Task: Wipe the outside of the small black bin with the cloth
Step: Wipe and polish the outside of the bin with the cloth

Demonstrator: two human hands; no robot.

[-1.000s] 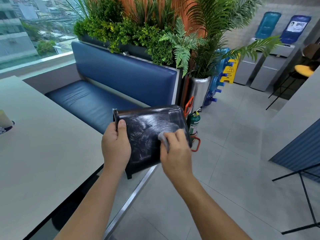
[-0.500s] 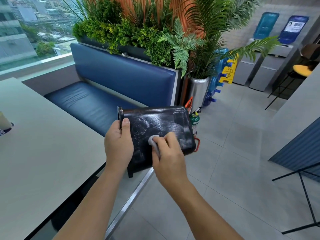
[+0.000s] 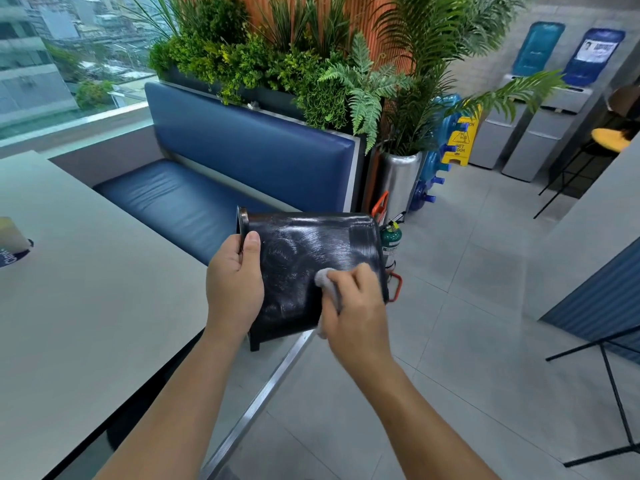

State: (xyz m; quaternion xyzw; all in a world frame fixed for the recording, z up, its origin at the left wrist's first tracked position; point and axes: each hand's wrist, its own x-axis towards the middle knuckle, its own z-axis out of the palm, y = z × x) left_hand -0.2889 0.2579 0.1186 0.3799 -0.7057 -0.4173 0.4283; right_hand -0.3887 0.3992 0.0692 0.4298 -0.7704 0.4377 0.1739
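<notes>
small black bin (image 3: pixel 304 251) tipped on its side, held in mid-air just past the edge of a grey table (image 3: pixel 86 306), in front of a blue bench (image 3: pixel 194 202). left hand (image 3: pixel 233 289) gripping the rim end, thumb flat on the outer wall, other fingers hidden behind. right hand (image 3: pixel 356 306) pressing a pale cloth (image 3: pixel 327 277) against the glossy side, fingers curled together over it. smeary wipe marks across the wall.

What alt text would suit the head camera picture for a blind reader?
A left hand holds a small black bin sideways by its rim while the right hand presses a cloth against its streaked side. A table lies left, a blue bench behind.
</notes>
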